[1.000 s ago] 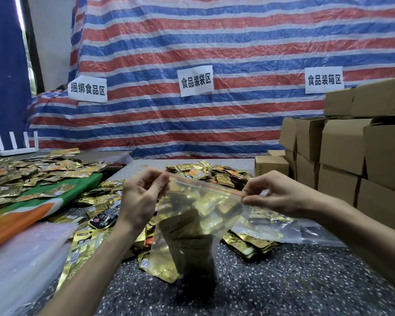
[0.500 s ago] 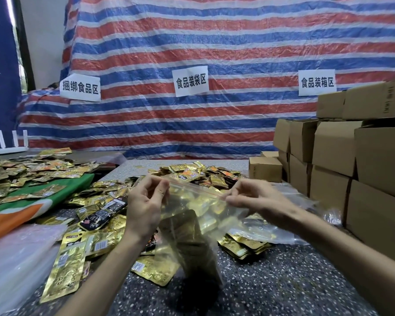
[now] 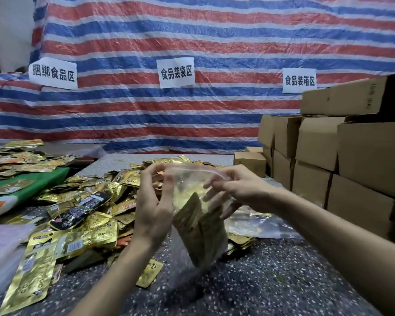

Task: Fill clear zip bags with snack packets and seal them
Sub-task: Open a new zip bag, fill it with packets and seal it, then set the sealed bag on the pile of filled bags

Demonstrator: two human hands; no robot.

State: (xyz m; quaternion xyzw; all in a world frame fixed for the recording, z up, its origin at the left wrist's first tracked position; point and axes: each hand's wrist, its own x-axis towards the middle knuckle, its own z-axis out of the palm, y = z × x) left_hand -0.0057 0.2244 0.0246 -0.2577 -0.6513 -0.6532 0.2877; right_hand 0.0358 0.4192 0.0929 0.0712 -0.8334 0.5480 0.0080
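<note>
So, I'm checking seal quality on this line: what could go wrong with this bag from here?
1. The snack packets stand tilted inside the clear zip bag, corners pointing up. One might catch in the zip and leave a gap.
2. The left hand and right hand pinch only the bag's top edge. If either grip slips, the loaded bag may sag or tip before the seal is complete.

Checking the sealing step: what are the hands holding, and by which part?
Both hold the clear zip bag by its top zip strip: the left hand pinches the left end, the right hand the right end.
</note>
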